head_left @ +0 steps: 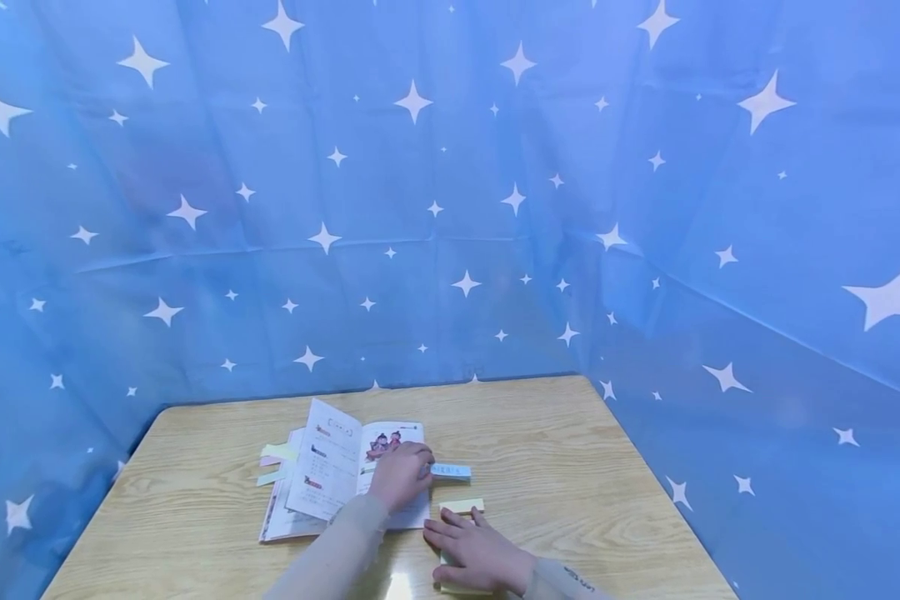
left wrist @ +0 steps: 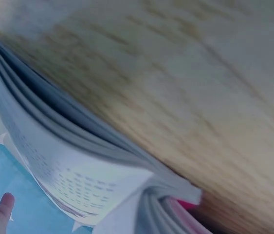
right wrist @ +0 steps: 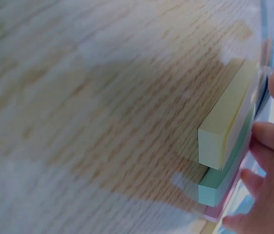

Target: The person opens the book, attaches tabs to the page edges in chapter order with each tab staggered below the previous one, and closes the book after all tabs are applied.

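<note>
An open book point(head_left: 322, 475) with printed pages lies on the table, its left leaf raised. My left hand point(head_left: 402, 475) is over the right page, thumb and forefinger curved at the inner end of a blue sticky strip point(head_left: 452, 472) with writing. That strip sticks out past the page edge. Spread fingers of my right hand point(head_left: 483, 552) rest across a set of sticky-note pads just right of the book. In the right wrist view a yellow pad point(right wrist: 227, 117), a green pad point(right wrist: 214, 187) and a pink edge show beside the fingertips.
Yellow, pink and pale blue tabs point(head_left: 273, 462) stick out from the book's left side. Under everything is a wooden table point(head_left: 555, 450). A blue curtain with white stars point(head_left: 420, 250) hangs behind and to the sides.
</note>
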`<state>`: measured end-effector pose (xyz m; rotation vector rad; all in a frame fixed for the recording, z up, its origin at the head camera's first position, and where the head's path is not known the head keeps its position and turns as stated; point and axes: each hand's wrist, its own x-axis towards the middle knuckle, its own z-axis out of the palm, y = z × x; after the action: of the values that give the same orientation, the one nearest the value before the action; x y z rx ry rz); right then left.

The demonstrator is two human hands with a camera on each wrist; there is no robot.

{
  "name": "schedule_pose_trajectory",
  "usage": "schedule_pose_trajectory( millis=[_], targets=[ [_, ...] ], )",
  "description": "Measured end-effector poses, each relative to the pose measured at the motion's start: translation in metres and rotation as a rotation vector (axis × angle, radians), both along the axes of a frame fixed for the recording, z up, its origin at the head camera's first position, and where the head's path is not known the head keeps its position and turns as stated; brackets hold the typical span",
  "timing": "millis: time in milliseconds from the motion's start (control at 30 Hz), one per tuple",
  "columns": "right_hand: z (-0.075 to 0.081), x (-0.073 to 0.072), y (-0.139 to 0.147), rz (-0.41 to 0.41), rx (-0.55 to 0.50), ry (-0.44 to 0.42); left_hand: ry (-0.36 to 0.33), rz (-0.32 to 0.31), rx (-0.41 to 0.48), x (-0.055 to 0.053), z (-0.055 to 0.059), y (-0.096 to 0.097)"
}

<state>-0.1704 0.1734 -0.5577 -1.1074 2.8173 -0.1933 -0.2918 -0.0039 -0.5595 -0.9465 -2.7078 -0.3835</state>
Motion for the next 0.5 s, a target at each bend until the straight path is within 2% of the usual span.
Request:
schedule_pose_trajectory(
  millis=[167,300,500],
  targets=[
    [0.0,0.0,0.0,0.001,-0.013,-0.02,-0.044,0.035,0.024,0.0,0.0,-0.005],
    [0.001,0.0,0.0,-0.007,-0.023,-0.014,-0.056,0.053,0.034,0.002,0.004,-0.01],
    [0.014,-0.01,0.001,-0.063,-0.141,0.03,-0.009,0.021,0.07,0.001,0.011,-0.021]
  ],
)
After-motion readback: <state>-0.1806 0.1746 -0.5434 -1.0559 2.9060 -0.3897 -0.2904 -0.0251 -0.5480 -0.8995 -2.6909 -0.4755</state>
